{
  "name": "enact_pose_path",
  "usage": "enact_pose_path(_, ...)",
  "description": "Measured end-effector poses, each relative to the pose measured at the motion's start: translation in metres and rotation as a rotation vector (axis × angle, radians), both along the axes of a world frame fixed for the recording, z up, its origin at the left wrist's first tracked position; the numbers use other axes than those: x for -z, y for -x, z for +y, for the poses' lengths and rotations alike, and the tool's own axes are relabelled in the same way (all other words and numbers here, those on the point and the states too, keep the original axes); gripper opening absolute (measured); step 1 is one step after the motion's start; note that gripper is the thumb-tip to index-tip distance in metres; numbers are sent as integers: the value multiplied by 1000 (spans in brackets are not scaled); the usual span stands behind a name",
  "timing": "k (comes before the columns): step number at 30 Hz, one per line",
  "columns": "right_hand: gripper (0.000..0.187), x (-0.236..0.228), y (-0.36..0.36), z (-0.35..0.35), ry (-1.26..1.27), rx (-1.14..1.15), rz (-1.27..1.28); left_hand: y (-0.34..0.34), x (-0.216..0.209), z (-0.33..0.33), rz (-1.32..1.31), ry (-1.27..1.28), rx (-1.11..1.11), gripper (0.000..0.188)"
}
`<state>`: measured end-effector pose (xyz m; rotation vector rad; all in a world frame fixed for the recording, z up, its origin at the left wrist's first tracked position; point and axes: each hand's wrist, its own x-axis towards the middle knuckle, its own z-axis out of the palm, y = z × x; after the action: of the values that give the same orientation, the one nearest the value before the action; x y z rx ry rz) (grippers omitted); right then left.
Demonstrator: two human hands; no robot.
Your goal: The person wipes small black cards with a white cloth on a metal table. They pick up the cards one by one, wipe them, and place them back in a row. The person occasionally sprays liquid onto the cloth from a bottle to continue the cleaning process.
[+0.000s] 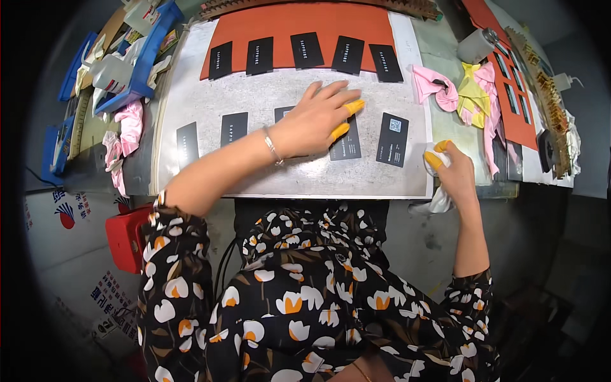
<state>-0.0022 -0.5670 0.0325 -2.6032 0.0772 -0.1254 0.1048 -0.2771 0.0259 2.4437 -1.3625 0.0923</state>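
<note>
Over the near row of black cards (392, 141), my left hand (318, 121) lies palm down with its fingers spread, yellow finger cots on two of them. It partly covers a black card (347, 148) with small white print; whether the fingertips press on it, I cannot tell. At the sheet's right front corner my right hand (455, 175), also with yellow finger cots, is closed on a white cloth (439, 202) that hangs down past the table edge. A far row of black cards (307, 50) lies partly on an orange sheet (299, 28).
The pale worn work sheet (254, 175) covers the table's middle. Pink cloth (435, 87) and yellow cloth (472, 95) lie at right, near a metal-topped bottle (477, 46). Blue trays (137, 83) with a plastic bottle (109, 73) stand left. A red box (127, 239) sits below the table edge.
</note>
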Motion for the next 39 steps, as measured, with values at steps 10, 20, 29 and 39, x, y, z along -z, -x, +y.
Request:
enact_pose_path(10, 20, -15, -27, 47, 159, -333, -27, -28, 14, -25, 51, 5, 148, 32)
enact_pose_path(20, 17, -5, -37, 55, 234, -345, 10, -11, 12, -34, -82, -48, 122, 35)
enact_pose_path(29, 15, -3, -36, 63, 271, -354, 45, 0, 12, -38, -77, 30, 53, 30)
enact_pose_path(39, 16, 0, -36, 62, 267, -449, 6, -4, 9, -37, -42, -8, 40, 29)
